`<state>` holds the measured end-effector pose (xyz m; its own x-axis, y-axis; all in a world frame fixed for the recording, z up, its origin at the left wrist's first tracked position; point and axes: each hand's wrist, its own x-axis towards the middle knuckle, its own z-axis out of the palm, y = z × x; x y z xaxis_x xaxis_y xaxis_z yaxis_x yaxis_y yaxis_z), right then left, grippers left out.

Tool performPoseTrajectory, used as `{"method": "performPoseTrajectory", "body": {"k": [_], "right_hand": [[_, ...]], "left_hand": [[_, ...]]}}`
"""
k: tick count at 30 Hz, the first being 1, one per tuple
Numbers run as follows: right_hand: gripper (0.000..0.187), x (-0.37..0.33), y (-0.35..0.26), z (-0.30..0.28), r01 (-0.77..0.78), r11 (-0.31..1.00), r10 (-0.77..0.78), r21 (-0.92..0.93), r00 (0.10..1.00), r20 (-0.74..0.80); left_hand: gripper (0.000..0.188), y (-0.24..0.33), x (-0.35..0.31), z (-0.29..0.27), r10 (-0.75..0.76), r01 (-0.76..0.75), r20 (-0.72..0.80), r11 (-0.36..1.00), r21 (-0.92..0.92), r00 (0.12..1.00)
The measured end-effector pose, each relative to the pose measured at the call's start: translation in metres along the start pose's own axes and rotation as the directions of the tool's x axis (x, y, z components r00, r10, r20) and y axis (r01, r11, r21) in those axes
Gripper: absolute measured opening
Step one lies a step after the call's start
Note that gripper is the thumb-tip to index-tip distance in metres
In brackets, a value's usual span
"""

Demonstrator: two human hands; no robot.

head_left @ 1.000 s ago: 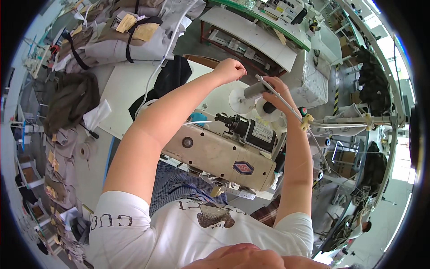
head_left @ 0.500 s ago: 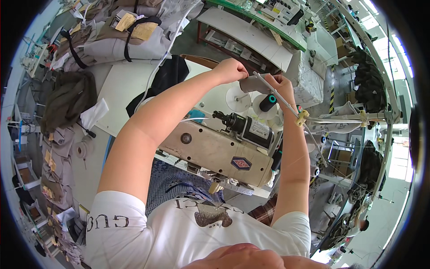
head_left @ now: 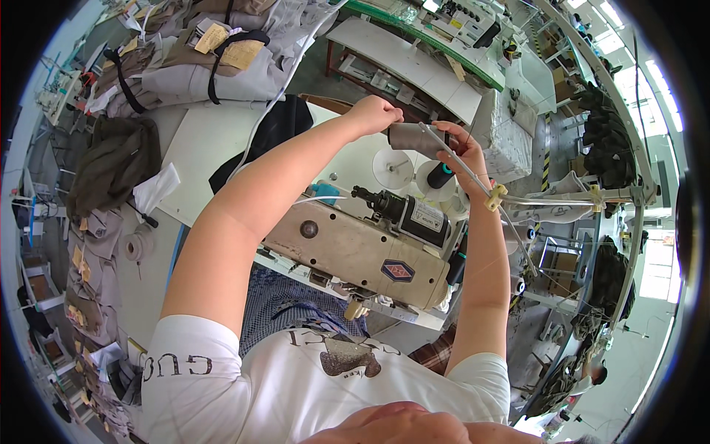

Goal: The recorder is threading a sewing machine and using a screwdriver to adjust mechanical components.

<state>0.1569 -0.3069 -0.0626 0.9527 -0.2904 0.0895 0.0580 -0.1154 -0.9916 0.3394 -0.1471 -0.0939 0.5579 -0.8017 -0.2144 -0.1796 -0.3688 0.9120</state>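
Fingers [head_left: 392, 113] of the left hand [head_left: 370, 117] are pressed together at the tips, just beside the left end of a grey spool [head_left: 409, 139]; whether they touch it or pinch a fine thread, I cannot tell. The spool lies on its side, nearly level, between the two hands. Fingers of the right hand [head_left: 469, 158] curl round its right end and grip it, one reaching along the far side.

Well to the left of the left fingers lies a dark garment [head_left: 111, 166], with a white roll [head_left: 134, 246] closer to the body. On the same side, but farther out, is a strapped bundle [head_left: 174, 83] of grey and brown cloth with tan tags [head_left: 244, 54] on it. Nearer the left fingers, black cloth [head_left: 277, 133] rests on the white desk [head_left: 203, 140]. On the body side of those fingers are a blue piece [head_left: 325, 192], partly hidden, and the pale machine [head_left: 347, 248].

Just on the body side of the spool sits a white disc [head_left: 390, 167], with the black motor [head_left: 418, 216] past it. A black cone [head_left: 441, 175] with a teal top stands near the right fingers. A pale rod [head_left: 462, 160] slants across the spool and the right hand to a yellow clamp [head_left: 495, 197]. Farther out, to the right of the right fingers, is a wrapped stack [head_left: 506, 127], and well beyond hang dark clothes [head_left: 608, 137]
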Motion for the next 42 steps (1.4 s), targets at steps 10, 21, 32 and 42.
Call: {"method": "performPoseTrajectory", "body": {"k": [10, 21, 32, 42], "right_hand": [[0.049, -0.005, -0.001, -0.001, -0.127, 0.992, 0.128, 0.013, 0.985, -0.112], [0.046, -0.005, 0.011, -0.010, -0.096, 0.991, 0.081, -0.093, 0.986, -0.148], [0.034, 0.012, 0.039, -0.022, -0.284, 0.854, 0.068, -0.436, 0.891, -0.448], [0.055, 0.020, 0.045, 0.016, -0.299, 0.395, 0.163, -0.868, 0.953, -0.255]], "left_hand": [[0.019, 0.016, -0.014, 0.001, 0.396, -0.391, -0.024, 0.914, 0.106, 0.918], [0.011, 0.017, -0.010, 0.016, 0.604, -0.525, -0.066, 0.738, 0.424, 0.794], [0.009, 0.019, -0.007, 0.007, 0.431, -0.404, -0.023, 0.863, 0.304, 0.902], [0.017, -0.006, -0.006, 0.047, 0.411, -0.403, 0.065, 0.831, 0.384, 0.909]]}}
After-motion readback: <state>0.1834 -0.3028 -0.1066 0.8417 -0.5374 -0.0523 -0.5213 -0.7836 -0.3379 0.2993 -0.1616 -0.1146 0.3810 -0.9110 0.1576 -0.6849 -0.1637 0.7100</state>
